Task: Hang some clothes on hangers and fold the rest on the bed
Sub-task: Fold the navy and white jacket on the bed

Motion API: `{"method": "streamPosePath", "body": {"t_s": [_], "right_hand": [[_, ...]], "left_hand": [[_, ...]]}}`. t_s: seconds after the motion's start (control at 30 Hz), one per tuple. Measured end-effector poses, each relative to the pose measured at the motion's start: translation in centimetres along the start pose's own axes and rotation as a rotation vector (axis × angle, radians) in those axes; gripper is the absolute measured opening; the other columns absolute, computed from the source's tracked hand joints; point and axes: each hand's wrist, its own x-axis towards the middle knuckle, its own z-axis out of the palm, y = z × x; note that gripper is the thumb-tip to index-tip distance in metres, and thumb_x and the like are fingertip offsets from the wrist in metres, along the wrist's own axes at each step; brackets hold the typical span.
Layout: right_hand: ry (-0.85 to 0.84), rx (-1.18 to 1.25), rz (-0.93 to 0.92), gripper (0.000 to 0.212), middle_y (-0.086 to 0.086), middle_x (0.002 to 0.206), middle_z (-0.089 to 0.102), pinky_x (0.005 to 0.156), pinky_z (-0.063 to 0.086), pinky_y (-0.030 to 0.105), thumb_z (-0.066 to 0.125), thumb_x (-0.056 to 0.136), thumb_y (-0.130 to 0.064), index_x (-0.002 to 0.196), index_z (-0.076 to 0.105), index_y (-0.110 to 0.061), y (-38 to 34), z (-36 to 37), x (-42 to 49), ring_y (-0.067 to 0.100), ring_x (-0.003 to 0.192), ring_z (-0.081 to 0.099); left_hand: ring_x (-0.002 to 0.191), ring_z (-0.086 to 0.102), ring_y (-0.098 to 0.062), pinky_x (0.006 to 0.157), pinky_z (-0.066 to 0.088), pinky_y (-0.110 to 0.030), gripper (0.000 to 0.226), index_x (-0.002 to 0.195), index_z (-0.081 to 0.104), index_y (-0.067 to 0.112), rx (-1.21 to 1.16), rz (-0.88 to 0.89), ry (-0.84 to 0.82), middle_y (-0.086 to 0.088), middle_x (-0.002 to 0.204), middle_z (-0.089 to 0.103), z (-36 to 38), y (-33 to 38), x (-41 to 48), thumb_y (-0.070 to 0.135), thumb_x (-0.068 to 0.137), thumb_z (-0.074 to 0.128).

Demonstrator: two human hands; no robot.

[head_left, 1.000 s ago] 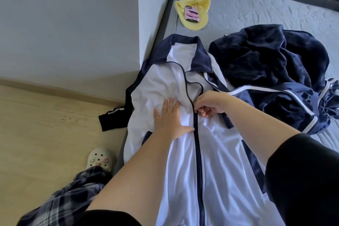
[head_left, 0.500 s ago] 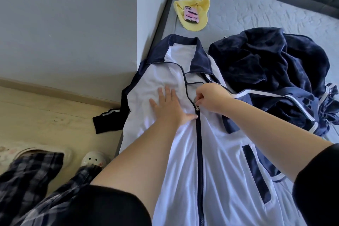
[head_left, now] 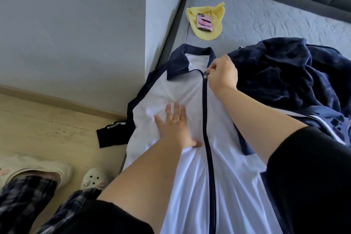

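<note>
While the grey bed (head_left: pixel 266 17) stretches away beyond both hands, the white jacket (head_left: pixel 190 93) with navy trim lies face up across its near corner, right under them, collar (head_left: pixel 190 53) pointing away from the person. To the right of the right hand sits a heap of navy clothes (head_left: pixel 284 78), crumpled, touching the jacket's right side. One dark sleeve (head_left: pixel 112 133) hangs off the bed's edge, out to the left of the left hand, its striped cuff over the wooden floor (head_left: pixel 47 129). Now the hands: the left hand (head_left: pixel 174 131) is flat on the jacket's chest, fingers spread and straight, pressing the white fabric just left of the zip, and creases fan out from under it. The right hand (head_left: pixel 223 74) is up by the collar, fingers curled into a pinch. Past it, farther up the bed, a yellow cloth (head_left: pixel 207 32) lies flat. Down by the left elbow, pale clogs (head_left: pixel 93 178) on the floor. On the yellow cloth, a pink-cased phone (head_left: pixel 204 22). And the zipper pull (head_left: pixel 205 76): caught in that right-hand pinch, at the top of the dark zip, which runs closed down between the two forearms.
</note>
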Motion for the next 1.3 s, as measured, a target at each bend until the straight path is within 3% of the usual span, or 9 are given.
{"method": "streamPosePath", "body": {"t_s": [0.13,0.3,0.43,0.53,0.73,1.0,1.13,1.23,1.3], "right_hand": [[-0.223,0.049,0.010,0.010,0.005,0.073,0.060,0.058,0.041,0.026,0.056,0.085,-0.005,0.077,0.062,-0.003,-0.5,0.3,1.0,0.024,0.073,0.053],[-0.350,0.026,-0.065,0.019,0.005,0.067,0.066,0.072,0.056,0.038,0.058,0.082,-0.003,0.065,0.058,-0.011,0.7,-0.7,3.3,0.025,0.072,0.065],[-0.346,-0.476,-0.340,0.010,0.009,0.090,0.064,0.071,0.049,0.035,0.052,0.087,-0.002,0.086,0.059,-0.008,1.6,0.2,4.1,0.033,0.085,0.059],[-0.188,-0.353,-0.380,0.012,0.006,0.083,0.058,0.064,0.043,0.035,0.048,0.085,0.004,0.082,0.051,-0.008,2.3,1.5,4.6,0.036,0.080,0.058],[0.119,-0.018,-0.044,0.013,0.007,0.085,0.057,0.062,0.034,0.031,0.044,0.086,-0.001,0.091,0.054,-0.008,0.4,1.6,10.4,0.027,0.076,0.048],[0.073,0.220,0.253,0.014,0.008,0.098,0.066,0.075,0.051,0.033,0.044,0.088,-0.002,0.087,0.055,-0.011,0.5,4.3,11.2,0.023,0.087,0.061],[-0.123,0.317,0.234,0.027,-0.003,0.101,0.060,0.084,0.046,0.028,0.052,0.093,-0.017,0.119,0.058,-0.011,2.5,4.0,7.1,0.014,0.093,0.057],[-0.212,0.274,0.112,0.020,-0.018,0.081,0.045,0.070,0.037,0.026,0.045,0.093,-0.026,0.076,0.050,-0.035,4.0,3.1,1.5,0.003,0.068,0.042],[-0.222,0.242,0.091,0.026,-0.010,0.071,0.046,0.061,0.037,0.031,0.043,0.091,-0.026,0.065,0.042,-0.026,4.8,1.9,-1.5,0.011,0.060,0.040]], "left_hand": [[0.139,0.018,-0.028,0.109,0.017,-0.055,0.100,0.143,0.031,0.015,-0.264,-0.141,0.229,-0.007,0.148,0.026,-3.2,0.8,2.2,0.077,0.070,0.057],[0.146,-0.019,-0.025,0.115,-0.001,-0.053,0.128,0.150,-0.016,0.013,-0.358,-0.188,0.122,-0.005,0.158,-0.021,-4.3,2.4,5.7,0.082,0.068,0.054],[0.143,-0.026,-0.027,0.114,-0.007,-0.054,0.135,0.147,-0.026,0.014,-0.274,-0.195,0.091,-0.006,0.155,-0.031,-2.0,2.3,6.3,0.077,0.066,0.062],[0.142,-0.029,-0.028,0.113,-0.009,-0.054,0.136,0.146,-0.029,0.014,-0.248,-0.201,0.049,-0.007,0.153,-0.034,-1.9,2.0,6.9,0.075,0.066,0.064],[0.138,-0.036,-0.029,0.111,-0.014,-0.055,0.139,0.142,-0.035,0.014,-0.211,-0.201,0.006,-0.008,0.149,-0.041,-1.3,2.0,7.4,0.073,0.066,0.066],[0.137,-0.037,-0.029,0.110,-0.017,-0.055,0.140,0.142,-0.035,0.014,-0.234,-0.195,0.003,-0.007,0.149,-0.042,-0.9,1.9,7.8,0.074,0.065,0.066],[0.139,-0.035,-0.028,0.111,-0.017,-0.053,0.138,0.144,-0.031,0.016,-0.246,-0.156,0.048,-0.007,0.151,-0.038,-1.0,1.7,7.4,0.078,0.064,0.063],[0.140,-0.033,-0.027,0.110,-0.020,-0.049,0.121,0.148,-0.024,0.021,-0.223,-0.105,0.178,-0.006,0.154,-0.033,0.1,1.8,6.1,0.079,0.072,0.051],[0.141,-0.032,-0.027,0.110,-0.022,-0.047,0.101,0.149,-0.020,0.025,-0.216,-0.064,0.242,-0.005,0.156,-0.029,1.3,2.1,4.6,0.075,0.083,0.037]]}}
